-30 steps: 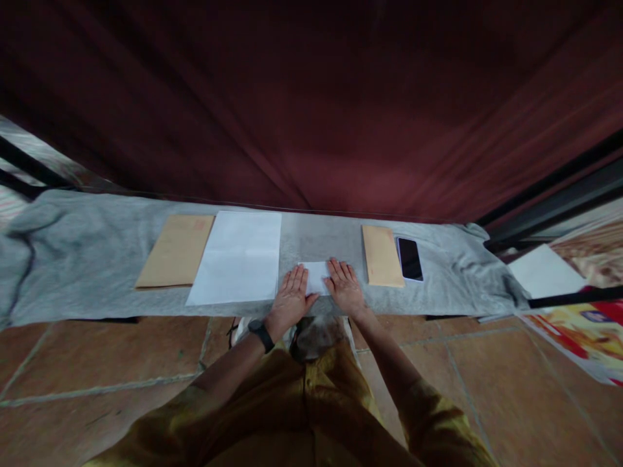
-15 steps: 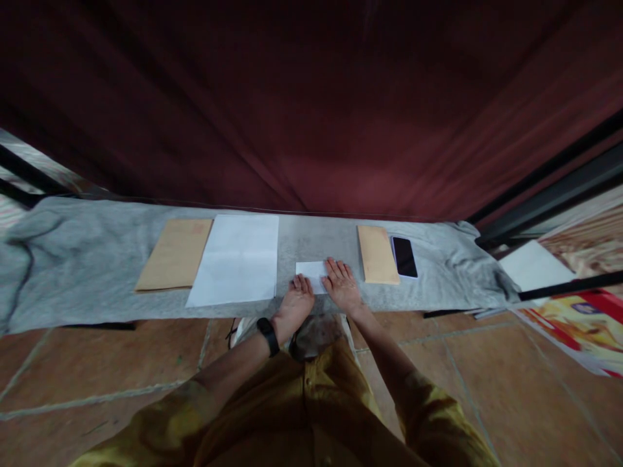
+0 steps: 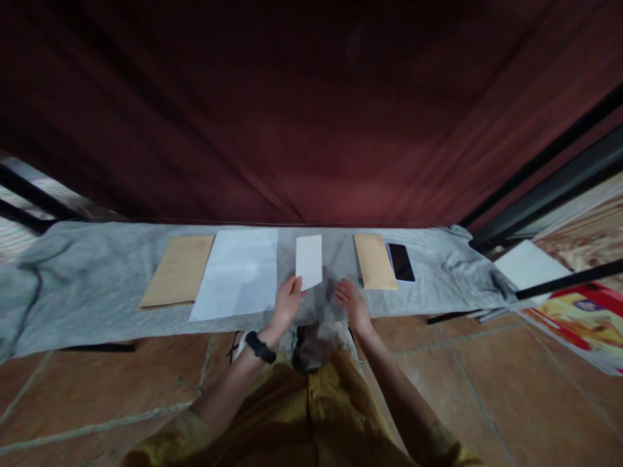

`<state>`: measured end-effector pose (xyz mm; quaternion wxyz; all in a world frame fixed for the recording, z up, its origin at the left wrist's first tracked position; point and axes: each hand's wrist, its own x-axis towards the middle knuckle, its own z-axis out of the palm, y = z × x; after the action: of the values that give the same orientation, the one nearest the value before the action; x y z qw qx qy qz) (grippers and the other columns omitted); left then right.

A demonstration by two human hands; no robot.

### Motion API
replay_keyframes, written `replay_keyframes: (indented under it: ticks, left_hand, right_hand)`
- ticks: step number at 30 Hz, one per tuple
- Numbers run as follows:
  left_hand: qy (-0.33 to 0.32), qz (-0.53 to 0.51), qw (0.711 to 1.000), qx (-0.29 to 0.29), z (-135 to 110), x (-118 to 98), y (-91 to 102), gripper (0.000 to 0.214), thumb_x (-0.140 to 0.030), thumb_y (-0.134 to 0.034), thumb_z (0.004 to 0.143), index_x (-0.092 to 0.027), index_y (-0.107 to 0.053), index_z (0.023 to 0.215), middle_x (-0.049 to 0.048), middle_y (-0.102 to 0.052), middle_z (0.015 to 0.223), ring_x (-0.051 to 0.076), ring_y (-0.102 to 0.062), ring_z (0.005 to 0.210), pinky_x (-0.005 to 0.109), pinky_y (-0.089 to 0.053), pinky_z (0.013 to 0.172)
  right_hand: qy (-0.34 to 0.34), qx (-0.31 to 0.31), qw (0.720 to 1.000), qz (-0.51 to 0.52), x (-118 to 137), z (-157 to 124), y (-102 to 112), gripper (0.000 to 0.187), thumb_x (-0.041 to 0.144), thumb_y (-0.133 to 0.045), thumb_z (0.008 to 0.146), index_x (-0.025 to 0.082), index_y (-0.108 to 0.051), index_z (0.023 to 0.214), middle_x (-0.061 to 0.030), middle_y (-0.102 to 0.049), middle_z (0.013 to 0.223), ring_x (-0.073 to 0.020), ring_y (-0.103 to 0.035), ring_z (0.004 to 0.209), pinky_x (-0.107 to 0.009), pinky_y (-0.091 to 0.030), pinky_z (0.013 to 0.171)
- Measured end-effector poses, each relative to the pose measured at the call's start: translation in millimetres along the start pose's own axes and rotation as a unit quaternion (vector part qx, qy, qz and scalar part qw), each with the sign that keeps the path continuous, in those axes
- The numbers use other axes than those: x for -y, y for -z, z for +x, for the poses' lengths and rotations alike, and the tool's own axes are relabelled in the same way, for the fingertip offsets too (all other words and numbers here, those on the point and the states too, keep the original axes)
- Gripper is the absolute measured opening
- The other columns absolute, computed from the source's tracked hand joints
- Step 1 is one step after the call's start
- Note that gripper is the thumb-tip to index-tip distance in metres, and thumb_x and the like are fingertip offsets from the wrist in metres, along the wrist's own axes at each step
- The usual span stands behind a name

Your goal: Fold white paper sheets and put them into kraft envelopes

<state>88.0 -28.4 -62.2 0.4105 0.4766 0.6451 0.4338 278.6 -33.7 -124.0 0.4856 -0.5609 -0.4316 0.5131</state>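
Observation:
My left hand [image 3: 289, 301], with a dark watch on its wrist, pinches the lower left corner of a small folded white paper [image 3: 308, 259]. The paper is held upright lengthwise over the grey cloth [image 3: 335, 243]. My right hand [image 3: 353, 306] is apart from the paper, to its lower right, fingers extended and holding nothing. Left of my left hand lie large white sheets [image 3: 241, 272], which partly overlap a brown envelope stack [image 3: 178, 269]. A smaller stack of brown envelopes [image 3: 376, 261] lies just beyond my right hand.
A phone [image 3: 401, 263] rests beside the smaller envelopes. A dark red curtain [image 3: 292, 130] hangs behind the narrow cloth-covered table. Black metal bars [image 3: 549, 201] and a colourful printed box [image 3: 584, 321] are at the right. Tiled floor [image 3: 438, 389] shows below.
The small white paper has turned from lying sideways under both hands to standing lengthwise in my left hand's grip. My right hand has come off it and moved a little right.

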Motion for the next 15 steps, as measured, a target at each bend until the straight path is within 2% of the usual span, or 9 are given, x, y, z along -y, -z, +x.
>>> replay_keyframes:
  ticks: [2, 4, 8, 11, 15]
  left_hand:
    - [0.051, -0.183, 0.982, 0.007, -6, 4, -13.8, 0.032, -0.042, -0.054, 0.092, -0.017, -0.066, 0.107, 0.0119, -0.073, 0.118, 0.023, -0.071, 0.100, 0.038, -0.061, 0.081]
    - [0.089, -0.271, 0.958, 0.013, -16, 8, -26.6, 0.038, -0.046, -0.063, 0.084, -0.016, -0.065, 0.107, 0.0127, -0.072, 0.121, 0.023, -0.071, 0.101, 0.038, -0.061, 0.083]
    - [0.119, -0.291, 0.949, 0.030, -30, 11, -33.8, 0.042, -0.049, -0.074, 0.070, -0.016, -0.068, 0.095, 0.0115, -0.076, 0.108, 0.021, -0.072, 0.092, 0.034, -0.059, 0.079]
    - [0.128, -0.289, 0.949, 0.021, -25, 12, -23.1, 0.041, -0.046, -0.079, 0.062, -0.017, -0.068, 0.088, 0.0073, -0.075, 0.093, 0.018, -0.070, 0.080, 0.029, -0.056, 0.070]
    - [0.138, -0.278, 0.950, -0.038, -4, 15, -1.9, 0.041, -0.048, -0.079, 0.059, -0.018, -0.063, 0.082, 0.0007, -0.069, 0.076, 0.013, -0.065, 0.067, 0.024, -0.052, 0.062]
  right_hand:
    - [-0.046, 0.044, 0.997, 0.039, 4, -7, -14, 0.075, 0.077, -0.045, 0.087, 0.016, -0.062, 0.128, -0.0169, -0.072, 0.119, -0.0272, -0.073, 0.100, -0.042, -0.061, 0.084]
    - [-0.062, 0.073, 0.993, 0.073, 8, -13, -28, 0.060, 0.070, -0.061, 0.082, 0.019, -0.067, 0.114, -0.0114, -0.075, 0.107, -0.0248, -0.073, 0.092, -0.039, -0.061, 0.079]
    - [-0.056, 0.049, 0.993, 0.089, 14, -15, -42, 0.040, 0.056, -0.066, 0.078, 0.021, -0.066, 0.096, -0.0034, -0.073, 0.087, -0.0193, -0.071, 0.076, -0.034, -0.060, 0.071]
    - [-0.036, 0.011, 0.998, 0.047, 13, -7, -38, 0.035, 0.054, -0.062, 0.078, 0.022, -0.063, 0.090, -0.0008, -0.069, 0.075, -0.0182, -0.067, 0.067, -0.033, -0.060, 0.063]
    - [-0.019, 0.007, 0.999, -0.050, 9, 5, -20, 0.032, 0.052, -0.057, 0.081, 0.022, -0.063, 0.089, 0.0027, -0.060, 0.062, -0.0165, -0.059, 0.054, -0.031, -0.056, 0.051]
